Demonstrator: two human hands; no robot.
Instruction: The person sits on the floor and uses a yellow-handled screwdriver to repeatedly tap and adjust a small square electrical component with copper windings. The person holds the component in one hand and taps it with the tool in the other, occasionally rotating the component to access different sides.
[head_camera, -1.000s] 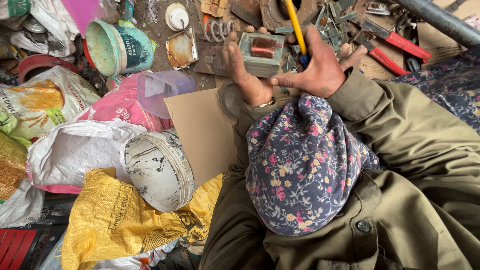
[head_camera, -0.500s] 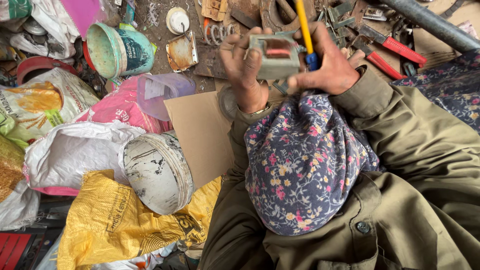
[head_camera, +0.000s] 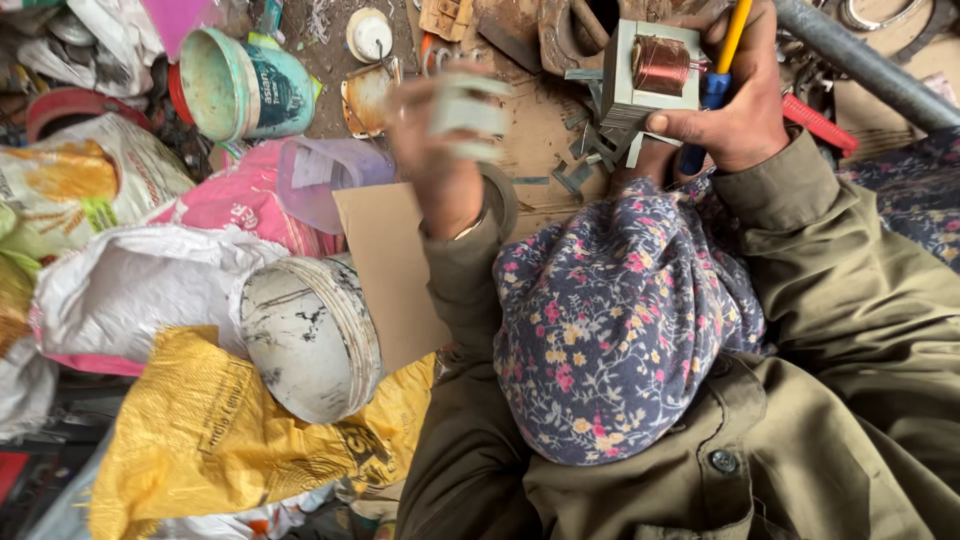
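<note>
Holding a grey transformer core (head_camera: 650, 75) steady above the cluttered floor (head_camera: 540, 120), the right hand (head_camera: 745, 110) clenches it together with a yellow-handled screwdriver (head_camera: 722, 60); the blurred left hand (head_camera: 440, 150) pinches pale metal plates (head_camera: 468, 112), apparently pulled clear.

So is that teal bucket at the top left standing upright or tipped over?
Tipped over. The teal bucket lies on its side among the bags, its round mouth facing left toward the camera, so the pale inside wall shows.
</note>
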